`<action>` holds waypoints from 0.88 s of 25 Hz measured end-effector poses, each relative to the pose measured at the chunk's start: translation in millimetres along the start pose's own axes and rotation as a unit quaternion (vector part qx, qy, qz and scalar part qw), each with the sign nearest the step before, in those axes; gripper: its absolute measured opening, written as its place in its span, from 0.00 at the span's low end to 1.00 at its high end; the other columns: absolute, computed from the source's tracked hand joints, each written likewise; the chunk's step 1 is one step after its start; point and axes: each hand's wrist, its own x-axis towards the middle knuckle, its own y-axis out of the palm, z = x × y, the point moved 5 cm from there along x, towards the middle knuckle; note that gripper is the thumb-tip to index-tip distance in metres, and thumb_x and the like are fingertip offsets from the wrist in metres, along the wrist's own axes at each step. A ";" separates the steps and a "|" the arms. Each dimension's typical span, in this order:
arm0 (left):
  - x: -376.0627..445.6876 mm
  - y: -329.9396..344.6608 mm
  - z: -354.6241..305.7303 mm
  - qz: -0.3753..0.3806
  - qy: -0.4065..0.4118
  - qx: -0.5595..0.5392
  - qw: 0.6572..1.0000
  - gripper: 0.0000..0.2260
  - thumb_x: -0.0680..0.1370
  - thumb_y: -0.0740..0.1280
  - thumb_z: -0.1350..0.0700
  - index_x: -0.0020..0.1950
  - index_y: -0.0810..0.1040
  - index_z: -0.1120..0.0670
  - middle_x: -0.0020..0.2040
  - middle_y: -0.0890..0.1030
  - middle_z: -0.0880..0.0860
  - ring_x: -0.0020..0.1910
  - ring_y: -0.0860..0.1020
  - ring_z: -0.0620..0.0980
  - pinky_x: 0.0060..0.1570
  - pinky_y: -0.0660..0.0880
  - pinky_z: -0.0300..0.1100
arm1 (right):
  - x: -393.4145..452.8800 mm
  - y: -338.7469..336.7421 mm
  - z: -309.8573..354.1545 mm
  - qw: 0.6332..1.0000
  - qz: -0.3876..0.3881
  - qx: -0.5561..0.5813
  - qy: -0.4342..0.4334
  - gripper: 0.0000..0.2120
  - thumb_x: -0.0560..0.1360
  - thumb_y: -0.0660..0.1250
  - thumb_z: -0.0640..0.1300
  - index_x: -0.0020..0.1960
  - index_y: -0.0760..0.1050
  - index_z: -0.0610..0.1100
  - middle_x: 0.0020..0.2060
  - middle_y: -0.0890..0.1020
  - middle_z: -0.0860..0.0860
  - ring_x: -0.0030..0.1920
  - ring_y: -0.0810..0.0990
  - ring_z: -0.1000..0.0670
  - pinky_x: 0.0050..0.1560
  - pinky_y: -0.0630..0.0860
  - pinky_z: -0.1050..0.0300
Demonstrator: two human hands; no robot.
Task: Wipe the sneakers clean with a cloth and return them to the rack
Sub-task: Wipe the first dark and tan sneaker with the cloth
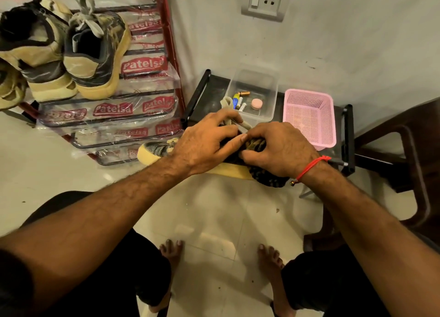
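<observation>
A grey-and-tan sneaker point(154, 151) with a cream sole lies on its side in front of me, toe to the left, mostly hidden under both hands. My left hand point(204, 141) grips its upper near the cream laces point(228, 102). My right hand point(278, 150) holds a dark patterned cloth point(269, 177) bunched against the shoe's heel end. Two matching sneakers point(95, 54) stand on the top shelf of the red metal rack point(166, 30) at the upper left.
A low black stand point(200, 90) behind the shoe carries a clear plastic box point(254, 78) with batteries and a pink basket point(309, 116). A dark brown chair point(404, 161) is at the right. My bare feet rest on the pale tiled floor point(214, 221).
</observation>
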 end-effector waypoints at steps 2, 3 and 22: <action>1.7 -4.2 5.8 -0.074 -0.004 -0.059 0.996 0.19 0.82 0.63 0.44 0.42 0.84 0.55 0.58 0.80 0.50 0.44 0.79 0.42 0.42 0.79 0.44 | 1.6 -2.3 -2.0 0.994 0.001 0.109 0.003 0.11 0.72 0.73 0.54 0.53 0.83 0.52 0.46 0.85 0.54 0.48 0.82 0.52 0.49 0.79 0.55; 1.6 -5.9 9.9 -0.097 -0.015 -0.081 0.992 0.18 0.82 0.65 0.46 0.41 0.85 0.57 0.54 0.82 0.50 0.42 0.79 0.40 0.42 0.78 0.40 | 1.9 -4.5 -2.5 0.985 -0.004 0.171 0.008 0.11 0.72 0.74 0.54 0.53 0.84 0.52 0.47 0.85 0.54 0.49 0.83 0.53 0.51 0.80 0.56; 1.0 -21.5 36.8 -0.118 -0.193 -0.189 0.956 0.25 0.80 0.69 0.49 0.27 0.76 0.60 0.22 0.71 0.55 0.21 0.67 0.47 0.22 0.63 0.38 | -14.2 2.2 43.6 0.940 -0.077 0.018 -0.332 0.18 0.69 0.72 0.35 0.59 0.82 0.43 0.56 0.79 0.45 0.58 0.78 0.45 0.57 0.76 0.48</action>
